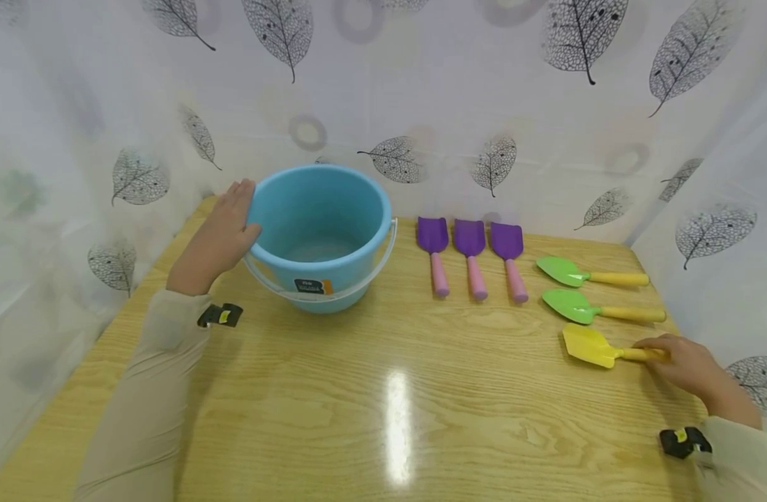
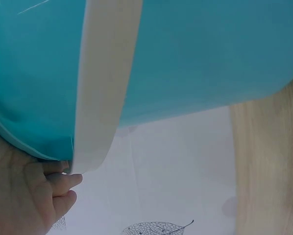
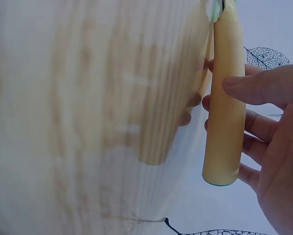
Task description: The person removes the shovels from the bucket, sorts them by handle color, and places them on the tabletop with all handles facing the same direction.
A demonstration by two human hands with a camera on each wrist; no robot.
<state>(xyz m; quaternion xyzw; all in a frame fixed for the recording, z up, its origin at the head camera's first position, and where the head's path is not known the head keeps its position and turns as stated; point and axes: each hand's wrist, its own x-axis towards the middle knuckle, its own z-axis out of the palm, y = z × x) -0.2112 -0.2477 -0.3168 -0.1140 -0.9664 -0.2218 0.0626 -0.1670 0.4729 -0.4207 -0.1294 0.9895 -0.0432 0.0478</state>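
A light-blue bucket (image 1: 321,279) with a white handle (image 1: 386,254) stands upright at the back left of the table. Against the left side of its rim rests my left hand (image 1: 217,233), fingers fairly straight; the left wrist view shows the hand (image 2: 21,196) at the rim beside the handle's end (image 2: 95,142). At the right, my right hand (image 1: 687,366) pinches the handle of a yellow toy shovel (image 1: 590,345). In the right wrist view the thumb lies on one side of this yellow handle (image 3: 226,117), the fingers behind it.
Two green trowels (image 1: 562,270) (image 1: 572,305) with yellow handles lie just beyond the yellow shovel. Left of them are three purple shovels (image 1: 432,236) (image 1: 469,238) (image 1: 507,240) with pink handles. A leaf-print curtain (image 1: 446,104) surrounds the wooden table (image 1: 471,404) at the back and sides.
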